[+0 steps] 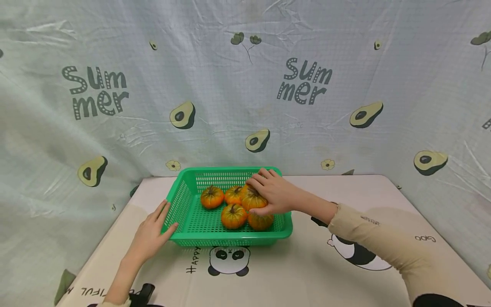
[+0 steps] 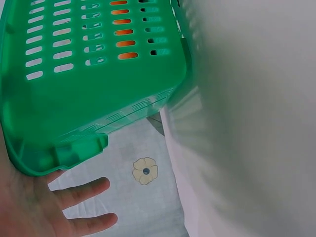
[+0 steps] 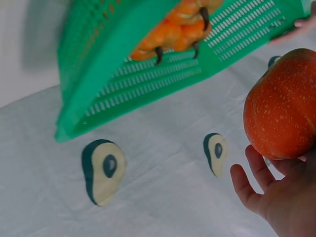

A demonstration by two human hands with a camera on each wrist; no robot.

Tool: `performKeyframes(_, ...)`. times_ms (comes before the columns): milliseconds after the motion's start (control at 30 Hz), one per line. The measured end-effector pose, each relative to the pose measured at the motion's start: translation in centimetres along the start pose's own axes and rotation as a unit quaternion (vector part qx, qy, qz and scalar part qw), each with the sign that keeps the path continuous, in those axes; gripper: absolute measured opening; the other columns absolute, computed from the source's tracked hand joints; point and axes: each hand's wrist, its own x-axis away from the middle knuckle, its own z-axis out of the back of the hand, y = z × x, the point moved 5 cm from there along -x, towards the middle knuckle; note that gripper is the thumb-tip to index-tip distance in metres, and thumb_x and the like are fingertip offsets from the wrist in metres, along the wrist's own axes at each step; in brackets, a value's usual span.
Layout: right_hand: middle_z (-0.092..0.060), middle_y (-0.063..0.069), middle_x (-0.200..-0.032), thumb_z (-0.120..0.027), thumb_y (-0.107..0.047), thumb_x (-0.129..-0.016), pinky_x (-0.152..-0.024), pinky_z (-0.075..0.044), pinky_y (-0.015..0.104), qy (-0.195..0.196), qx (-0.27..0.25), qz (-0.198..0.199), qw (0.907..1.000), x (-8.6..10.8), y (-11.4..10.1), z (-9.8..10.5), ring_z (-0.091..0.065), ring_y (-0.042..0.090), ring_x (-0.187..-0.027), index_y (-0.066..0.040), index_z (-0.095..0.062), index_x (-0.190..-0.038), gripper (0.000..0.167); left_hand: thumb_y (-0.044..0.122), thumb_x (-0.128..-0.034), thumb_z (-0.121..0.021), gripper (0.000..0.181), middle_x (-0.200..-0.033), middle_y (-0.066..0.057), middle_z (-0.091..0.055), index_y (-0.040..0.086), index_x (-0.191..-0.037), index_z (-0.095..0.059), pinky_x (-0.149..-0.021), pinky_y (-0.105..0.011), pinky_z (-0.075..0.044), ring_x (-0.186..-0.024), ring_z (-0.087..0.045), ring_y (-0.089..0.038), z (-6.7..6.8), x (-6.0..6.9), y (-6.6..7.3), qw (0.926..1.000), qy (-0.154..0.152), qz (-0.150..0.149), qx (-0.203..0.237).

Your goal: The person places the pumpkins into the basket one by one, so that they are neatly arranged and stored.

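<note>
A small orange pumpkin (image 3: 281,106) is gripped from above by my right hand (image 1: 274,192); the right wrist view shows it apart from the basket's other contents. Below and around it, several more striped pumpkins, such as one at the left (image 1: 212,197) and one near the front (image 1: 234,216), sit in a green plastic basket (image 1: 226,236). My left hand (image 1: 149,234) touches the basket's left front corner, its fingers fairly straight along the outside. In the left wrist view, the fingers (image 2: 81,193) of that hand spread past the basket's rim.
The basket stands on a pale table (image 1: 307,273) printed with pandas and lettering. Behind it hangs a light sheet (image 1: 215,81) with avocado and "summer" prints. A dark strap (image 1: 145,294) is near the left wrist.
</note>
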Motion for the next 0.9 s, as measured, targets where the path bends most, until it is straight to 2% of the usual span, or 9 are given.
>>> performKeyframes(100, -0.050, 0.000, -0.112, -0.046, -0.059, -0.080, -0.085, -0.036, 0.036, -0.009, -0.008, -0.003, 0.9999, -1.3, -0.4, 0.2, -0.039, 0.018, -0.098, -0.014, -0.045, -0.121, 0.061, 0.031, -0.0880, -0.052, 0.063, -0.140, -0.026, -0.030, -0.006, -0.135, -0.032, -0.087, -0.060, -0.038, -0.114, -0.042, -0.047, -0.1, 0.0, -0.1, 1.0000, -0.001, -0.001, 0.006)
performKeyframes(300, -0.051, 0.000, -0.109, -0.048, -0.058, -0.081, -0.082, -0.035, 0.034, -0.004, -0.020, -0.006, 0.9998, -4.1, -1.2, 0.1, -0.038, 0.017, -0.095, -0.014, -0.044, -0.120, 0.060, 0.031, -0.0880, -0.053, 0.063, -0.140, -0.026, -0.030, -0.005, -0.136, -0.032, -0.087, -0.060, -0.038, -0.114, -0.042, -0.047, -0.1, 0.0, 0.0, 1.0000, -0.001, -0.001, 0.005)
performKeyframes(533, -0.050, -0.001, -0.109, -0.046, -0.059, -0.081, -0.077, -0.034, 0.031, -0.015, -0.014, -0.006, 0.9998, -6.7, -1.7, -1.7, -0.036, 0.016, -0.090, -0.016, -0.044, -0.120, 0.058, 0.032, -0.0880, -0.053, 0.064, -0.139, -0.026, -0.030, -0.006, -0.135, -0.033, -0.086, -0.059, -0.039, -0.113, -0.042, -0.047, -0.1, 0.1, 0.0, 0.9999, 0.006, -0.005, 0.007)
performKeyframes(733, -0.048, -0.001, -0.108, -0.044, -0.059, -0.082, -0.072, -0.031, 0.029, -0.029, 0.010, 0.000, 0.9995, -7.9, -1.9, -3.4, -0.034, 0.016, -0.087, -0.015, -0.043, -0.121, 0.058, 0.031, -0.0875, -0.054, 0.063, -0.139, -0.027, -0.031, -0.006, -0.135, -0.033, -0.085, -0.058, -0.040, -0.113, -0.042, -0.047, -0.3, 0.1, -0.1, 0.9999, 0.010, -0.007, 0.005)
performKeyframes(900, -0.048, 0.000, -0.109, -0.045, -0.061, -0.082, -0.073, -0.032, 0.029, -0.038, 0.020, 0.009, 0.9990, -8.6, -2.2, -4.9, -0.036, 0.017, -0.090, -0.015, -0.043, -0.119, 0.059, 0.030, -0.0879, -0.053, 0.063, -0.140, -0.026, -0.030, -0.006, -0.136, -0.032, -0.085, -0.060, -0.038, -0.114, -0.041, -0.048, -0.2, 0.0, -0.1, 1.0000, 0.002, -0.001, 0.009)
